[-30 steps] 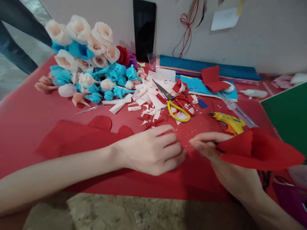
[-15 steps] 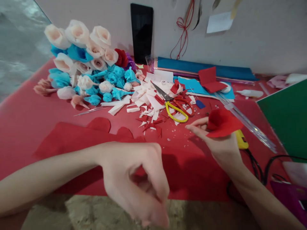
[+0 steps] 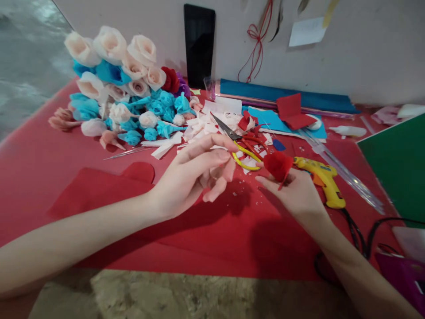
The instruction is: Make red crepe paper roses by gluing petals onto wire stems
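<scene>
My right hand [image 3: 297, 190] is closed around the base of a small red paper flower [image 3: 278, 165], whose ruffled head shows above the fingers. To its left, my left hand [image 3: 202, 168] hovers over the table with loosely curled, parted fingers and nothing visible in them. Yellow-and-red-handled scissors [image 3: 247, 156] lie just beyond both hands, on pale and red paper scraps [image 3: 199, 126]. Cut red paper [image 3: 106, 190] with rounded edges lies flat beside and partly under my left forearm. A yellow glue gun [image 3: 323, 179] rests right of my right hand.
White, blue and pink paper flowers [image 3: 111, 44] are heaped at the back left. A black phone [image 3: 199, 46] leans on the wall. Rolled blue paper [image 3: 285, 96], clear glue sticks [image 3: 348, 177], a white bottle [image 3: 348, 130] and a green board [image 3: 398, 168] stand or lie rightward.
My left hand has risen from the table's front edge toward the scissors, its fingers loosening. The red flower has turned in my right hand and looks narrower, uncovering the glue gun.
</scene>
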{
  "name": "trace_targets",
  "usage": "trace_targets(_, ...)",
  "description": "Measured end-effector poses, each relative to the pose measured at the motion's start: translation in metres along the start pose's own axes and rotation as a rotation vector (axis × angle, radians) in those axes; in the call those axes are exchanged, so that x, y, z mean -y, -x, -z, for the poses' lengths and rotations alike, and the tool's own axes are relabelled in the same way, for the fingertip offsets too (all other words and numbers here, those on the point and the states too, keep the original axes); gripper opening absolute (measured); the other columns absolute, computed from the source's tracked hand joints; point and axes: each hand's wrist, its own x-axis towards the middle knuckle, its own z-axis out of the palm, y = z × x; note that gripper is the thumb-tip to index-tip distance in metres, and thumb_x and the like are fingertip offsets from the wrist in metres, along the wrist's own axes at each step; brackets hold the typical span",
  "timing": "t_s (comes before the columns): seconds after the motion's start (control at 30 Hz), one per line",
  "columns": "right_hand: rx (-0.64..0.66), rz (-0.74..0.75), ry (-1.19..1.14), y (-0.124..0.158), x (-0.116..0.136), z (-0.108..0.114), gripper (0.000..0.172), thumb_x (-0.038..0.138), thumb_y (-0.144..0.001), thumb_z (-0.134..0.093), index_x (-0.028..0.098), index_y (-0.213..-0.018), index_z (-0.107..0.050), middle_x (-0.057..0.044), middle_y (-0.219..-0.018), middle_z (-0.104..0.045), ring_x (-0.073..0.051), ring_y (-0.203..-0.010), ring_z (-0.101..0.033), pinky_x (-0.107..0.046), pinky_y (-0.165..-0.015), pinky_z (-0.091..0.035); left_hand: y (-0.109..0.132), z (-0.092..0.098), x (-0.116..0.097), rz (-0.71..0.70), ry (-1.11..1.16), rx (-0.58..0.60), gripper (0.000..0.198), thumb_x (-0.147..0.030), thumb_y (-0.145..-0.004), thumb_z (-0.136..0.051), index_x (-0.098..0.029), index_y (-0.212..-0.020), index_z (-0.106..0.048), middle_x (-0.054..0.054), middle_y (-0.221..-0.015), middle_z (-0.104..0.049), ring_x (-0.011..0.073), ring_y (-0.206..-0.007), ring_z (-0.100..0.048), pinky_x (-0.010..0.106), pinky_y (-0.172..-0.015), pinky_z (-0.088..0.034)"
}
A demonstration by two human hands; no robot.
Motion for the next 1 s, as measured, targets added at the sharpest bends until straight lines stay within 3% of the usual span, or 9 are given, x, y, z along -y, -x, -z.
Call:
trace_targets(0.1,0.036,0.001,-0.077,0.002,0.004,-0.001,0.022,0.028,-0.065,-0.066,0.015,-0.081,-0.061,-0.002,-0.068,-0.059,-0.015,-0.062,-0.054,-0.024,-0.054,-0.044,0.000,0.000,0.006,-0.094,-0.135,-0.006,0.013,-0.008,-0.082,-0.043,-0.017,-0.089,-0.050,-0.003,-0.069,-0.053,0.0037,-0.045,-0.049,0.014,-0.039,-0.038)
trace_targets(0.2,0.091,-0.006,-0.170,0.012,0.016,0.000,0.022,0.026,-0.070,-0.063,0.017,-0.089,-0.060,-0.002,-0.082,-0.062,-0.015,-0.073,-0.058,-0.023,-0.064,-0.047,0.001,0.001,0.013,-0.210,-0.377,-0.010,0.021,-0.006,-0.077,-0.052,-0.017,-0.095,-0.051,0.001,-0.087,-0.053,0.0083,-0.074,-0.054,0.017,-0.065,-0.048)
trace_targets(0.3,0.222,-0.124,-0.349,0.027,0.027,0.003,0.017,0.028,-0.074,-0.062,0.019,-0.087,-0.058,-0.001,-0.076,-0.058,-0.012,-0.070,-0.057,-0.021,-0.063,-0.046,0.002,0.002,0.019,-0.259,-0.627,0.001,0.036,-0.006,-0.075,-0.056,-0.018,-0.108,-0.048,0.004,-0.108,-0.051,0.0135,-0.102,-0.049,0.023,-0.091,-0.042)
trace_targets(0.37,0.331,-0.216,-0.481,0.037,0.032,0.005,0.014,0.031,-0.077,-0.061,0.018,-0.082,-0.056,0.000,-0.074,-0.055,-0.010,-0.069,-0.054,-0.020,-0.064,-0.045,0.002,0.002,0.021,-0.251,-0.666,0.014,0.044,-0.007,-0.074,-0.057,-0.019,-0.115,-0.044,0.005,-0.115,-0.049,0.0157,-0.109,-0.047,0.027,-0.097,-0.038)
trace_targets(0.53,0.537,-0.277,-0.637,0.052,0.033,0.007,0.011,0.029,-0.083,-0.055,0.019,-0.086,-0.058,0.002,-0.068,-0.047,-0.007,-0.067,-0.045,-0.018,-0.062,-0.040,0.006,0.001,0.021,-0.147,-0.519,0.132,0.049,-0.013,-0.072,-0.063,-0.018,-0.117,-0.044,0.007,-0.119,-0.050,0.0188,-0.114,-0.047,0.029,-0.098,-0.039)
trace_targets(0.67,0.576,-0.311,-0.693,0.054,0.034,0.005,0.011,0.028,-0.083,-0.056,0.017,-0.079,-0.057,0.001,-0.066,-0.047,-0.006,-0.063,-0.042,-0.018,-0.058,-0.036,0.009,-0.002,0.020,-0.065,-0.421,0.149,0.048,-0.013,-0.069,-0.066,-0.020,-0.113,-0.047,0.005,-0.113,-0.056,0.0176,-0.104,-0.054,0.025,-0.084,-0.048)
trace_targets(0.83,0.671,-0.352,-0.768,0.052,0.038,0.003,0.013,0.029,-0.082,-0.057,0.016,-0.083,-0.057,0.002,-0.065,-0.043,-0.004,-0.059,-0.039,-0.015,-0.054,-0.034,0.010,-0.007,0.016,-0.027,-0.384,0.130,0.040,-0.010,-0.068,-0.067,-0.018,-0.104,-0.052,0.001,-0.098,-0.060,0.0098,-0.088,-0.059,0.015,-0.077,-0.050)
trace_targets(1.0,0.619,-0.226,-0.634,0.051,0.044,0.001,0.008,0.024,-0.084,-0.054,0.017,-0.082,-0.056,0.003,-0.066,-0.047,-0.003,-0.059,-0.041,-0.013,-0.055,-0.036,0.010,-0.010,0.012,0.033,-0.360,0.091,0.037,-0.009,-0.068,-0.067,-0.016,-0.101,-0.051,-0.001,-0.085,-0.064,0.0082,-0.078,-0.062,0.012,-0.069,-0.051)
